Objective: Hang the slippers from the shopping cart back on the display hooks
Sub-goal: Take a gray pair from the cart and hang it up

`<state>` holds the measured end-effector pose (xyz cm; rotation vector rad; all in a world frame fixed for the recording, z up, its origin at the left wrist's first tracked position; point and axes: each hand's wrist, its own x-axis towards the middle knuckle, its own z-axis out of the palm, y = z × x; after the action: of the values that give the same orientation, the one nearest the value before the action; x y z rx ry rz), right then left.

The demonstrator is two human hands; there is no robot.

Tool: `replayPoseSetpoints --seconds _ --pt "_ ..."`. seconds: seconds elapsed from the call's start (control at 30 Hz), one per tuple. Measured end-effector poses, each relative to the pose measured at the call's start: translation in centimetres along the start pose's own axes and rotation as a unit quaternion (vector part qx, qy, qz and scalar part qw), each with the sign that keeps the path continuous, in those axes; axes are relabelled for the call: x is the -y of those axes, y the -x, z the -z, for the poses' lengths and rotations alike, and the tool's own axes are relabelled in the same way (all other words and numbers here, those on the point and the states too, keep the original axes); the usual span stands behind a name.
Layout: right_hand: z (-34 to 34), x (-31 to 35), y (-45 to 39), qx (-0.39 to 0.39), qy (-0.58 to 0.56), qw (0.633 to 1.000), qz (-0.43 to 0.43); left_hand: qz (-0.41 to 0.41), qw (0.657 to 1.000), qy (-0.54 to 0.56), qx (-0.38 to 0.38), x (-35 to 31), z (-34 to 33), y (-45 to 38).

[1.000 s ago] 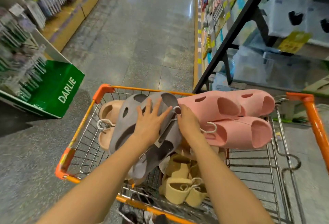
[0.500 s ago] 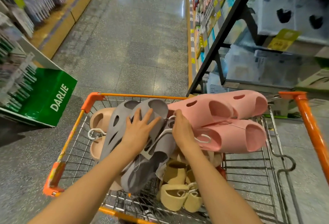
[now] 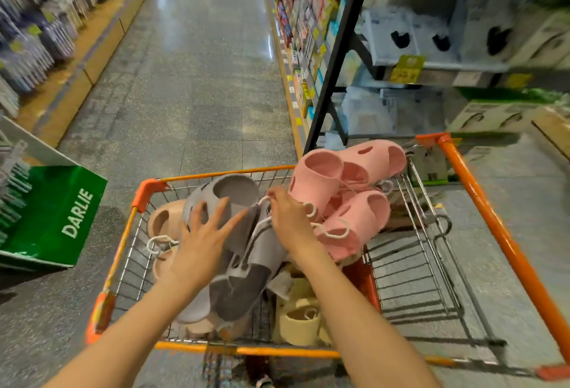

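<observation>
Pink slippers (image 3: 348, 190) tipped upright since, grey slippers (image 3: 234, 252) under left hand (image 3: 203, 242)

Wire shopping cart (image 3: 413, 267) heaped with slippers (image 3: 345, 190)

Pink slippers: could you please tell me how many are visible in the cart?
2: one pink slipper raised at the cart's far right, another just below it beside the right hand. More may be hidden underneath.

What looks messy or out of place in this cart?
The slippers are heaped loose in the cart instead of hanging. The pink slippers ride tilted on top of the pile, and the grey slippers lie slanted under the left hand. The right hand pinches a white hanger loop.
</observation>
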<state>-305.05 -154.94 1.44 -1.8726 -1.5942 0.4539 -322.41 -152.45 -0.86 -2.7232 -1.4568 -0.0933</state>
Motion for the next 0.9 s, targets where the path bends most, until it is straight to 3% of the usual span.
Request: replayPoseSetpoints --seconds 0.17,0.33,0.5,0.7,0.9 --pt "1.1 2.3 1.6 -0.008 0.006 1.0 0.001 -0.004 0.997 0.06 0.051 0.5 2.2 2.2" --pt "1.4 4.0 2.9 0.034 -0.003 0.999 -0.042 -0.021 0.996 0.036 0.076 1.1 2.6 3.5" --pt "1.2 4.7 4.4 0.038 -0.006 0.998 -0.056 -0.048 0.998 -0.035 0.023 2.5 1.2 4.7" --pt "1.5 5.4 4.0 0.019 -0.041 0.998 -0.033 -0.029 0.998 0.01 0.056 2.3 2.7 4.7" --pt "3.7 6.7 3.1 -0.059 -0.061 0.996 0.026 -0.038 0.999 0.006 -0.028 2.5 4.5 3.9"
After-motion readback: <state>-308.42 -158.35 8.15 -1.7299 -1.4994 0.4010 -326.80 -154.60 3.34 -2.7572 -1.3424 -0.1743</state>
